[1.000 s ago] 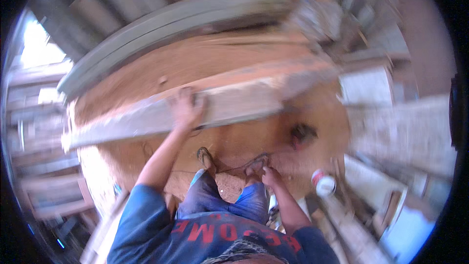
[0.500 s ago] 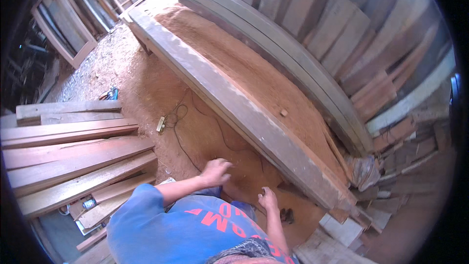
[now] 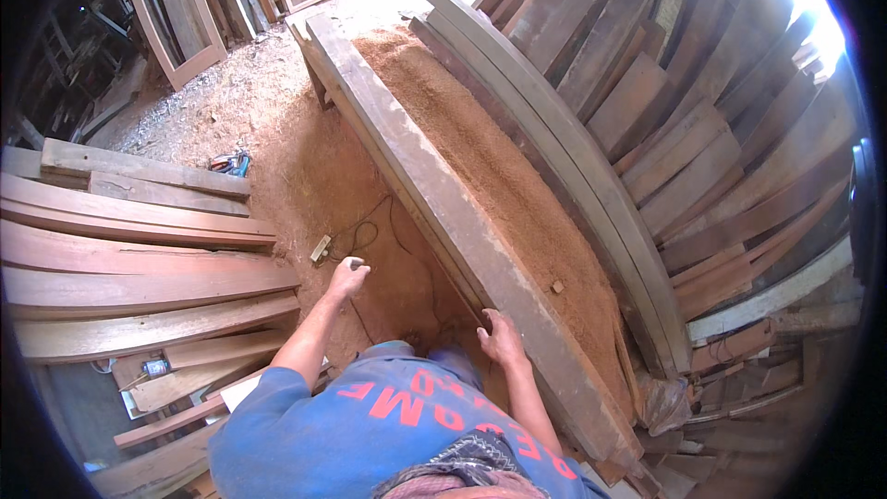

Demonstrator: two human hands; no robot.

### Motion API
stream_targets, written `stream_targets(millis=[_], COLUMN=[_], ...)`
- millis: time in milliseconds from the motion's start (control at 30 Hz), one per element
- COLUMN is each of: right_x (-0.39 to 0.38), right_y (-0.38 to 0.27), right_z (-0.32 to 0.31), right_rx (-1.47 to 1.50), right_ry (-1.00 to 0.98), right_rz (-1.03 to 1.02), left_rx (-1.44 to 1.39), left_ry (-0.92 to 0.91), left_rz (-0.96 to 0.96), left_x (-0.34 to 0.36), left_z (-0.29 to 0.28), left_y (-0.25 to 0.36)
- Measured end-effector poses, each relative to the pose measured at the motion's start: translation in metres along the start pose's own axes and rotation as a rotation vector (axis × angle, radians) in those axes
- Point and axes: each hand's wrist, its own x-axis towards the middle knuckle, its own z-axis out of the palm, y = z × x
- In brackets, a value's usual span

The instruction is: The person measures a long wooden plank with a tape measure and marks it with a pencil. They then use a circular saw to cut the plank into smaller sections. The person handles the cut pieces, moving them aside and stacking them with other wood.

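My left hand (image 3: 347, 278) hangs over the reddish-brown ground, fingers loosely curled and slightly apart, with nothing visible in it. Close to the near side of a long, thick wooden beam (image 3: 443, 194) is my right hand (image 3: 502, 338), its fingers bent and spread and nothing seen in them. Whether the fingertips touch the beam's edge I cannot tell. The beam runs diagonally from the far middle toward the lower right. Beyond my left hand, a pale power socket block (image 3: 321, 249) lies on the ground, with a thin dark cable (image 3: 368, 230) looped beside it.
Stacked planks (image 3: 139, 288) fill the left side, with a small blue-labelled can (image 3: 156, 368) among them. Blue-handled tools (image 3: 232, 164) lie past their ends. Behind the beam are a sawdust heap (image 3: 499, 176), a wood offcut (image 3: 557, 286), another long timber (image 3: 564, 157) and leaning boards (image 3: 637, 102).
The view has turned and shifted forward. My left hand has reached out farther and left, its fingers curling more. My right hand has moved up beside the beam's near edge.
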Motion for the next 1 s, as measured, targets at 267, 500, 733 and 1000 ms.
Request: stream_targets(millis=[267,500,733,1000], right_x=[0.051,0.139,0.232,0.27], right_y=[-0.016,-0.061,-0.105,-0.118], right_z=[-0.036,-0.053,-0.022,-0.011], right_rx=[-0.086,-0.2,-0.32,-0.282], right_ry=[0.163,0.14,0.024,-0.044], right_rz=[-0.12,-0.042,0.121,0.186], left_rx=[-0.324,-0.677,-0.666,-0.766], left_ry=[-0.164,-0.071,0.043,-0.089], left_rz=[-0.257,-0.321,-0.299,-0.382], left_x=[0.052,0.193,0.342,0.398], left_z=[0.026,-0.003,-0.025,-0.02], left_y=[0.081,0.134,0.189,0.194])
